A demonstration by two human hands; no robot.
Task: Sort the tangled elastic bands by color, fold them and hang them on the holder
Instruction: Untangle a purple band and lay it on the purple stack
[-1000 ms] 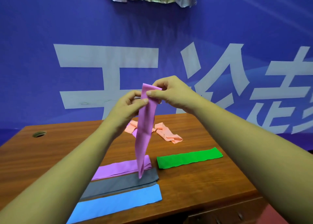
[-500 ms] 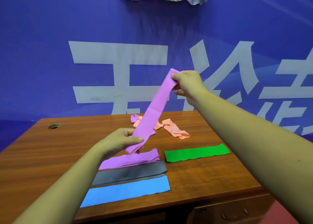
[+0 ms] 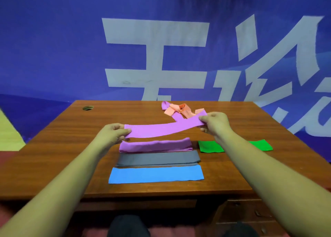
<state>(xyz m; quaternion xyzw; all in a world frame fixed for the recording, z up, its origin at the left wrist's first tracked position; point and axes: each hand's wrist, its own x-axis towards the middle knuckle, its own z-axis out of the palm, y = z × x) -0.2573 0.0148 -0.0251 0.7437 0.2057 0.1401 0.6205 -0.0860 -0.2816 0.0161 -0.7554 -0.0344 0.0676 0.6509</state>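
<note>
Purple band (image 3: pixel 161 130) between left hand (image 3: pixel 112 132) and right hand (image 3: pixel 215 122), above folded purple pile (image 3: pixel 155 145).

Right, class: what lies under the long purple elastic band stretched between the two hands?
A folded purple elastic band lies flat on the brown wooden table, apart from the stretched band held above it. The tabletop beneath the folded band is covered.

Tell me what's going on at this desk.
A person is sorting elastic bands. The left hand and right hand each pinch one end of a purple band, stretched above the desk. On the desk lie a folded purple band, a grey band and a blue band, a green band beside them. An orange tangle sits farther back.
</note>
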